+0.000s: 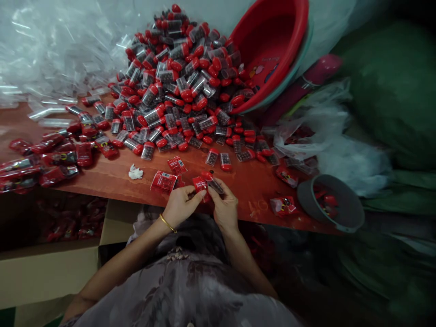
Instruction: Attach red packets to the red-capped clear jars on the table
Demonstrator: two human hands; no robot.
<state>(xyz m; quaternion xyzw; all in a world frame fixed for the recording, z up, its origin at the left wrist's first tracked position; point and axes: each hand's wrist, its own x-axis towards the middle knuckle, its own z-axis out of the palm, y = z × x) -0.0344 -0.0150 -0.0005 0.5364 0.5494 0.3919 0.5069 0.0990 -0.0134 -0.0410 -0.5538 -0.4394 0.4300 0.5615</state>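
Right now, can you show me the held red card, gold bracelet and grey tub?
Held red card point(199, 183): head view, printed face.
Gold bracelet point(167, 224): head view, middle of band.
Grey tub point(351, 206): head view, side wall.
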